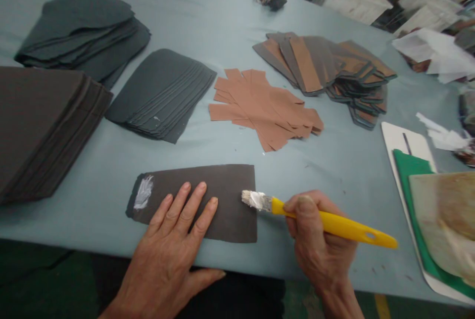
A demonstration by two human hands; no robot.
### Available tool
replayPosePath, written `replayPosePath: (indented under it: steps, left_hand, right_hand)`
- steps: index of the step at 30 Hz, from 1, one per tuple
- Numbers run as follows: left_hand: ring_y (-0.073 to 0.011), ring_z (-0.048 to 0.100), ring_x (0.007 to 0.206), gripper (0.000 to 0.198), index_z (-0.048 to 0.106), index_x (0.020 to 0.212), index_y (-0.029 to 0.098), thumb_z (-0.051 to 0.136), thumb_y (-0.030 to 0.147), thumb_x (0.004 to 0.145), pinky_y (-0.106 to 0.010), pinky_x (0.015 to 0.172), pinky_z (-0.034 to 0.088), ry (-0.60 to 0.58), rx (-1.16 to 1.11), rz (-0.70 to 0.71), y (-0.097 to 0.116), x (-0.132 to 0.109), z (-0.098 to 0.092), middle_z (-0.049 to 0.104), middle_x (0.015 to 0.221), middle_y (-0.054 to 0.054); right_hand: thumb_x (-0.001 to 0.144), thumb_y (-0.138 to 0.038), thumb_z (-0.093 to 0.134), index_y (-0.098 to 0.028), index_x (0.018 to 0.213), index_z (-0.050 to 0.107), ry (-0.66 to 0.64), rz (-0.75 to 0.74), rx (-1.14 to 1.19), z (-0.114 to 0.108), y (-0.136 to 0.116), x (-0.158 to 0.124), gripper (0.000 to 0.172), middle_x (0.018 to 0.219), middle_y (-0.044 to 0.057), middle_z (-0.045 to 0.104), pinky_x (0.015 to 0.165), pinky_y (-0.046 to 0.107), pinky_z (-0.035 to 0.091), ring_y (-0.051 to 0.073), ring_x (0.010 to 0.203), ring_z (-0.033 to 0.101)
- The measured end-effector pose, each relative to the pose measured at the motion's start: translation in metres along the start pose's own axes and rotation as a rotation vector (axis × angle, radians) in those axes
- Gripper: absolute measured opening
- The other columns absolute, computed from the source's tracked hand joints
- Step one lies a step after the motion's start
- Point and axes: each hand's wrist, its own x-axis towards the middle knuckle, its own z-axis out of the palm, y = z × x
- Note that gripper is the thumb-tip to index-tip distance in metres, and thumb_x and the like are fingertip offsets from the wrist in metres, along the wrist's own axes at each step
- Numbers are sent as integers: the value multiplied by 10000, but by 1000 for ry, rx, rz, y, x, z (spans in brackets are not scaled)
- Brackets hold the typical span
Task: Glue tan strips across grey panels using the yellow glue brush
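A dark brown tapered sheet (230,210) lies near the front of the table, with a smear of white glue (143,192) at its left end. Over that left end a black edge of material shows. My left hand (174,240) rests flat on the sheet, fingers spread. In my right hand (321,235) is a yellow-handled brush (345,225), gripped around the handle. White paste coats its bristles, which are at the sheet's right edge; whether they touch it I cannot tell.
Brown sheets (40,121) are stacked at left, beside fanned dark green pieces (159,91) and another such pile (85,12). Tan strips (263,106) lie mid-table, brown-and-tan pieces (308,62) behind. At right are a white board (389,141) and a stained container (441,210).
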Motion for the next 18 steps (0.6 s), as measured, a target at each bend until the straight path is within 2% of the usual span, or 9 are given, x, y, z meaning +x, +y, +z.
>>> replayPosePath:
  steps: [3, 8, 12, 14, 16, 18]
  left_hand:
    - [-358, 483, 1529, 1126, 569, 1540, 242, 891, 801, 618, -376, 1358, 121, 6, 11, -5, 2, 1, -1, 463, 1692, -91]
    - [-350, 480, 1531, 979, 550, 1555, 229, 668, 866, 821, -425, 1340, 185, 18, 41, 13, 2, 1, -2, 489, 1679, -103]
    - [-345, 475, 1526, 930, 572, 1527, 164, 596, 837, 887, -432, 1354, 150, 61, 194, 170, -11, -2, 2, 528, 1641, -156]
    - [-325, 397, 1580, 807, 592, 1505, 160, 586, 735, 941, -421, 1369, 96, 102, 256, 261, -22, -5, 10, 578, 1595, -153]
    - [-282, 251, 1653, 581, 621, 1472, 195, 591, 520, 991, -408, 1378, 70, 148, 286, 298, -32, -6, 22, 644, 1530, -118]
    - [-255, 189, 1674, 469, 649, 1436, 234, 569, 317, 981, -418, 1386, 75, 264, 303, 285, -40, -5, 34, 681, 1486, -80]
  right_hand:
    - [1046, -557, 614, -200, 741, 633, -16, 46, -41, -1, -1, 2, 470, 512, -53, 458, 395, 217, 321, 99, 427, 409]
    - [1003, -588, 678, -204, 693, 640, 130, 30, 49, -1, -19, 9, 496, 487, -47, 478, 350, 208, 293, 90, 372, 399]
    - [1012, -604, 657, -210, 657, 637, 118, -25, 131, 9, -34, 14, 530, 443, -48, 459, 358, 207, 288, 91, 357, 398]
    - [1017, -609, 647, -212, 688, 649, 166, -19, 127, 11, -36, 18, 516, 454, -44, 477, 392, 210, 330, 100, 389, 433]
    - [1010, -603, 665, -216, 753, 669, 246, 7, 100, 10, -33, 25, 465, 505, -42, 524, 443, 216, 397, 107, 443, 476]
    - [1006, -569, 688, -220, 816, 684, 289, -21, 62, 5, -28, 38, 397, 574, -36, 594, 479, 219, 454, 112, 483, 520]
